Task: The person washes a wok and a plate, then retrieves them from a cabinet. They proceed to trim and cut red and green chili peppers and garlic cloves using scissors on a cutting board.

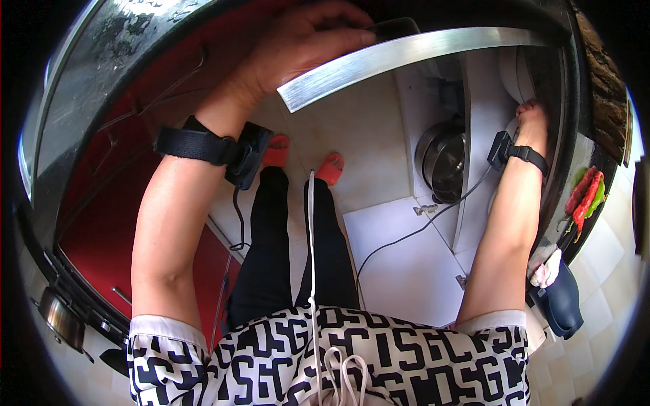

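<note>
My left hand point(325, 38) is at the upper middle, with its fingertips against the dark edge beside a flat, brushed-metal strip point(416, 48). Part of the hand lies in shadow, and I cannot tell whether it grips anything. My right hand point(532, 114) reaches into a white cabinet point(482, 101) at the right, close to white rounded dishware point(513, 76). Its fingers are bent and partly hidden, so a hold on the dishware cannot be made out. Each wrist wears a black strap with a small device and cable.
Metal pots point(444, 157) stand in the lower cabinet, beside an open white door point(406, 259). Red chillies point(586, 198) and garlic point(547, 269) lie on the dark counter edge at right. Red cabinet fronts point(101, 254) are at left, near a metal pot point(62, 319).
</note>
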The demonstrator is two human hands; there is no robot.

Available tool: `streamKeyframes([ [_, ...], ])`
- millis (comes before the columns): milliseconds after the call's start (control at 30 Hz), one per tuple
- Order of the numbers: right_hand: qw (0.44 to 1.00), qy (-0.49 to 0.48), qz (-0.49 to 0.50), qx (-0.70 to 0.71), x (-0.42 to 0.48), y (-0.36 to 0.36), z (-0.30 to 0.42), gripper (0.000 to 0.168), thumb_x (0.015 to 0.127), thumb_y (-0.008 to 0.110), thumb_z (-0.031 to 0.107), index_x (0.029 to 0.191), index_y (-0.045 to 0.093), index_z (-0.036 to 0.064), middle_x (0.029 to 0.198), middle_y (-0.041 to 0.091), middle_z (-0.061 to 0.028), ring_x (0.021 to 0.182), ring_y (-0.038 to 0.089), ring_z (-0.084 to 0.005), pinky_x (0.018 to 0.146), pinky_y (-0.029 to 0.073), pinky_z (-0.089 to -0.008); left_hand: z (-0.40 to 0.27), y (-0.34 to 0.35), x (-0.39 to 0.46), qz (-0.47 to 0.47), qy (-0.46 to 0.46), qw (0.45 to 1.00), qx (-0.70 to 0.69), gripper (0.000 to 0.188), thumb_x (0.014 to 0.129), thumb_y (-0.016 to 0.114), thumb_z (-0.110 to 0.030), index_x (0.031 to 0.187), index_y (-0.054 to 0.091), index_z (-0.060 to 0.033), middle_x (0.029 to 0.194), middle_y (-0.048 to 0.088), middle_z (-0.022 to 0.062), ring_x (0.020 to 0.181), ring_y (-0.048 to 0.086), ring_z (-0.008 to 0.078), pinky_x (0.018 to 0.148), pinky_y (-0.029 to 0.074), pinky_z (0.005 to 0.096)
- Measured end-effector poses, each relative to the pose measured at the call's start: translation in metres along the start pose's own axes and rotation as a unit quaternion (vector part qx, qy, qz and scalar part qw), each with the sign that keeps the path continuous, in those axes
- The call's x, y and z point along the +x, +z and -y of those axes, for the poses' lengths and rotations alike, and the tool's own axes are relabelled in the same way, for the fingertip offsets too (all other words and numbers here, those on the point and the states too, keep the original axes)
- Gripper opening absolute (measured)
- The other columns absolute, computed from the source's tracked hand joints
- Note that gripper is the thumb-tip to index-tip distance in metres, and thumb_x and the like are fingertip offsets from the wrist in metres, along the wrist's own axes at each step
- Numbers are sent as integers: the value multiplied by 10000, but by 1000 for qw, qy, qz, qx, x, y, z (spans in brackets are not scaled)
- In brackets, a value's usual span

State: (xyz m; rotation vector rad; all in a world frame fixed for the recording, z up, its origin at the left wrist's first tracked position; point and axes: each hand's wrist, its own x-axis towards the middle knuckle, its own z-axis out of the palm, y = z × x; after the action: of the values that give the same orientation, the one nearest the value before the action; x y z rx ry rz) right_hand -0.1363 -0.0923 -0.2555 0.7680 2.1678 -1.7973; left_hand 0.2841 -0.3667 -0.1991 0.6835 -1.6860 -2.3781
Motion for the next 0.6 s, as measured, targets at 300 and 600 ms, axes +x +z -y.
streamKeyframes([
  [300, 1000, 15, 7, 19, 16, 4, -4, 358, 894, 482, 355, 1101, 562, 75, 838, 652, -120, 732, 639, -271, 599, 506, -356, 4, -7, 1, 16, -7, 1000, -13, 272, 869, 647, -171, 1092, 563, -41, 901, 594, 14, 837, 534, 83, 742, 447, 225],
  [600, 966, -207, 147, -54, 62, -42, -31, 282, 880, 466, 182, 1086, 550, 10, 882, 621, -123, 740, 586, -256, 565, 458, -282, -1, -7, 0, 15, -7, 1000, 6, 279, 878, 638, -172, 1106, 555, -34, 923, 594, 14, 859, 529, 80, 755, 444, 226],
])
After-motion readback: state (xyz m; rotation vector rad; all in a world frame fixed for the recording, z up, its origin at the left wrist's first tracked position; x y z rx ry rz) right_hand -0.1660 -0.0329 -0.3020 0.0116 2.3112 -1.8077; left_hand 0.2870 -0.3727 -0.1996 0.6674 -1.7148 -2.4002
